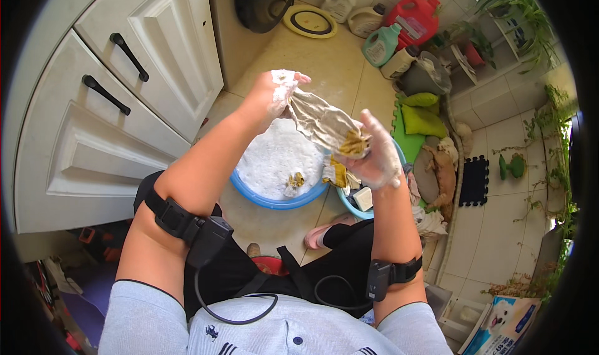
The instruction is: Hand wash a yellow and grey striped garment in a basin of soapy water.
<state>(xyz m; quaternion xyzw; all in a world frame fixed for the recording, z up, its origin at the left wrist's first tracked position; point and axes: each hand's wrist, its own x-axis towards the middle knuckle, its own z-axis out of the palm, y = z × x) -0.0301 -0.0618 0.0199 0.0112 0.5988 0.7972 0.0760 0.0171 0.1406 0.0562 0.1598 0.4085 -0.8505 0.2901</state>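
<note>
A grey-beige cloth (pixel 319 119) is held stretched by the left hand (pixel 277 97) and the right hand (pixel 377 158), each gripping an end, above the far right edge of a foam-filled blue basin (pixel 274 203). By its near right rim, a mustard bundle (pixel 295 181) is surrounded by foam. The laundry-filled turquoise basin (pixel 354 212) is partly blocked by the right hand; a red jug (pixel 415 19) is set near the floor's (pixel 331 61) far edge.

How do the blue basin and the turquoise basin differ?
The blue basin brims with white foam, while the turquoise basin shows cloths and a white block. The blue basin's rim is darker, the turquoise basin's paler. The right hand hides part of the turquoise basin, while the blue basin mostly shows. Both contain some cloth.
</note>
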